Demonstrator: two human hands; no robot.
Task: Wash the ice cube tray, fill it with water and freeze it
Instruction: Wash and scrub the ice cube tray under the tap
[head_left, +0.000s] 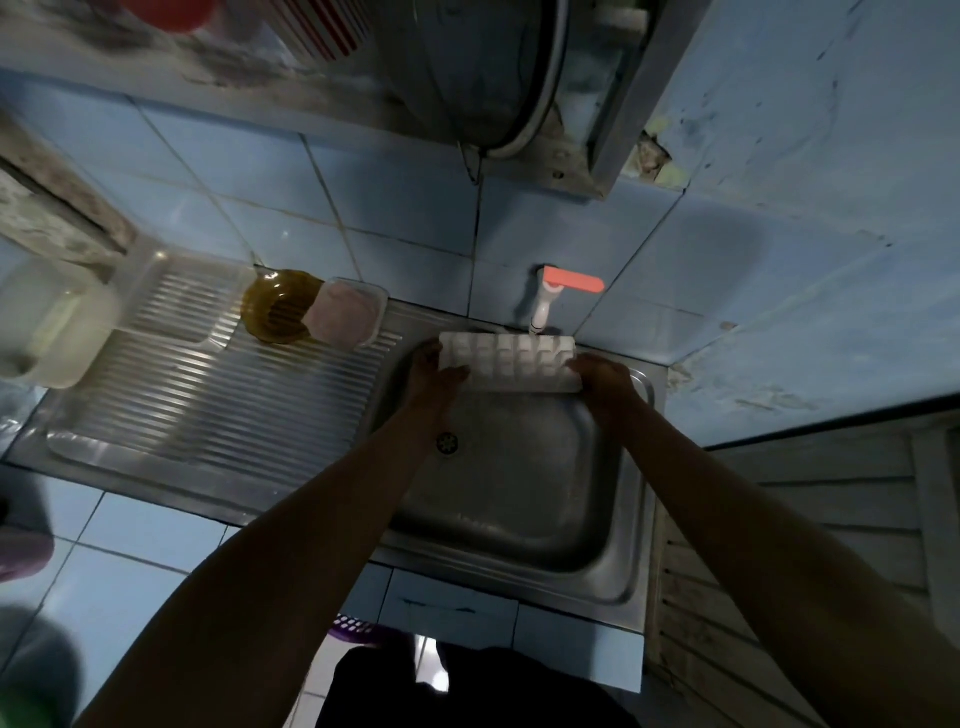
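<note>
Head view looks down on a steel sink set in a counter against a blue tiled wall. A person holds a white ice cube tray over the far end of the basin, just below the spout of a white tap with an orange-red lever handle. The tray lies roughly level, its long side running left to right and its rows of compartments facing up. Whether water runs from the tap cannot be told in the dim, blurred picture.

The left hand grasps the tray's left end, thumb lying over the top near the edge and fingers wrapped beneath. The right hand grasps the right end in the same way, fingers curled over the short edge. Both forearms reach in from the bottom of the frame, crossing above the basin, and the round drain shows just beside the left wrist.

On the ribbed draining board to the left sit an amber ribbed bowl and, touching it, a pinkish container. Farther left lies a clear plastic tray next to a pale tub. A shelf hangs above the tiles, carrying blurred kitchenware.
</note>
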